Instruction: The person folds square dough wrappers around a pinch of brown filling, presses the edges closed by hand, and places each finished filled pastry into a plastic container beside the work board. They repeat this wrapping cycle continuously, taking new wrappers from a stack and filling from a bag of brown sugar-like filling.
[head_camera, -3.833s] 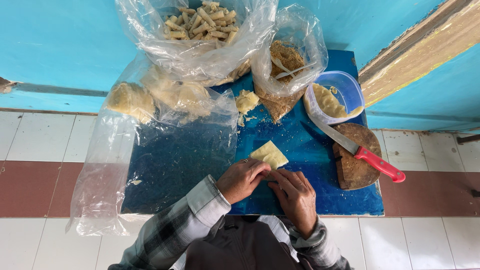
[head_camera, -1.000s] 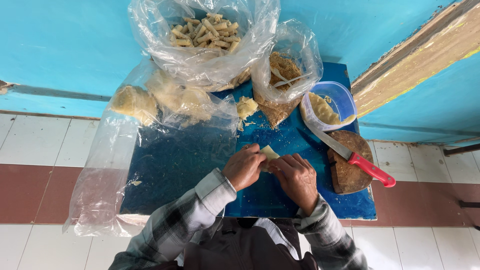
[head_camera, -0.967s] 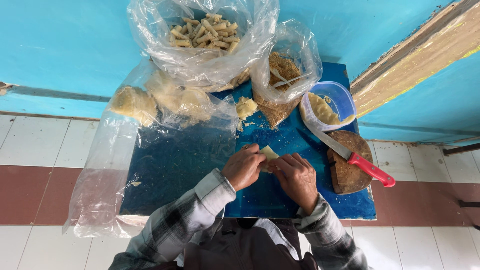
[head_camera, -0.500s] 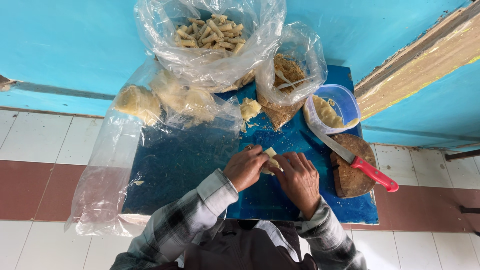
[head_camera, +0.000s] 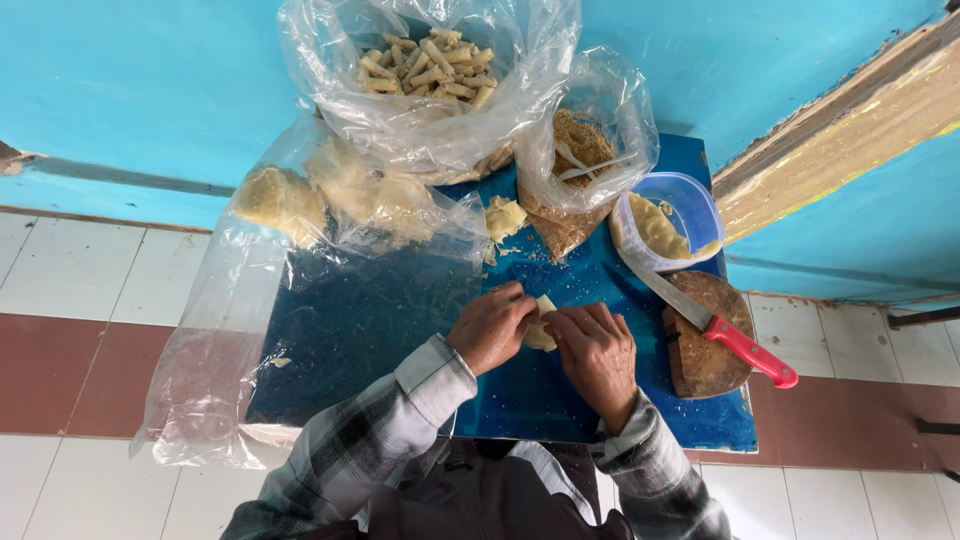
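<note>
My left hand (head_camera: 492, 326) and my right hand (head_camera: 595, 349) meet over a small pale dough piece (head_camera: 541, 331) on the blue table (head_camera: 380, 320). Both hands have their fingers closed on the dough, which is folded or rolled between them; most of it is hidden by my fingers. Plaid sleeves cover both forearms.
A clear bag of rolled pastry sticks (head_camera: 425, 65) stands at the back. A bag of brown crumbs (head_camera: 580, 160) and a bag with dough lumps (head_camera: 330, 195) lie nearby. A plastic tub of filling (head_camera: 665, 225) sits right, beside a red-handled knife (head_camera: 715, 330) on a round wooden board (head_camera: 700, 355).
The flat square dough sheet seen earlier is now gathered up and rolled between both hands. My hands have moved closer together over it.
</note>
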